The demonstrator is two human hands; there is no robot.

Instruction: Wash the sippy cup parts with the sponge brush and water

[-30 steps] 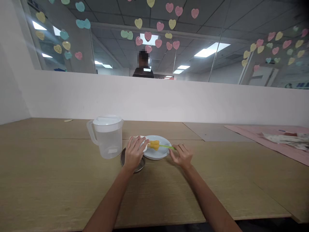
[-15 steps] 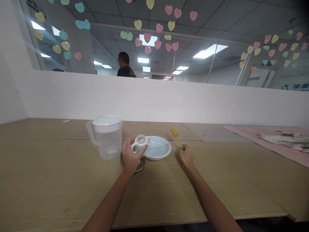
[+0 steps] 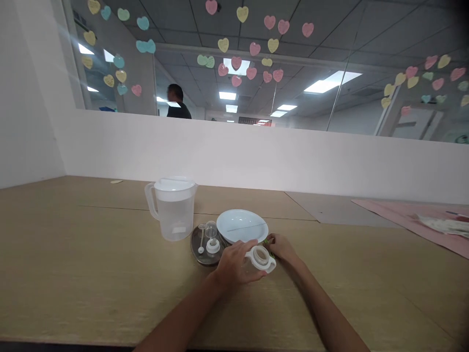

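Note:
My left hand (image 3: 234, 264) is wrapped round a clear baby bottle (image 3: 261, 255) with a white handled collar. Its uncapped mouth tilts up towards me. Just right of it, my right hand (image 3: 281, 247) pinches the thin green handle of a brush (image 3: 271, 253); the yellow head seen earlier is hidden now. Behind both hands sits a white bowl (image 3: 242, 221). On a round metal tray (image 3: 198, 256) to the left lie a white bottle collar (image 3: 213, 246), a clear dome cap (image 3: 211, 229) and a straw with a small ball end (image 3: 201, 239).
A lidded translucent pitcher (image 3: 176, 215) stands at the back left, beyond the tray. On the far right, a pink cloth (image 3: 388, 215) carries a white crumpled item (image 3: 443, 226). A white wall (image 3: 220, 151) with glass above bounds the wooden table (image 3: 110, 274).
My left hand has brought the bottle right and nearer, off the tray area. My right hand has lowered beside the bowl, and the yellow brush head has dropped from sight. The view has shifted slightly.

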